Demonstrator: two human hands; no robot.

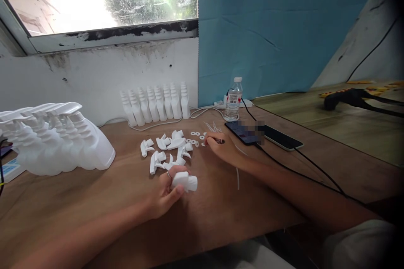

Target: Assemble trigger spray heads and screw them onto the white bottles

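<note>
A white trigger sprayer head (180, 180) is gripped in my left hand (166, 196), its ribbed collar pointing right. My right hand (221, 148) reaches over the table with its fingers curled and pinched together beside several small white ring washers (193, 133). Whether a washer sits between those fingertips is hidden. More white trigger sprayer heads (176, 143) lie in a loose group beyond my left hand. Thin white tubes (213, 127) are scattered just past my right hand, and one separate tube (238, 178) lies near my right forearm.
White ribbed-neck bottles (154, 105) stand in a row along the wall. Larger white bottles (69, 147) are packed together at left. A clear water bottle (232, 103) stands behind two phones, one dark (240, 131) and one pale-edged (282, 138), with cables crossing the brown tabletop (221, 214).
</note>
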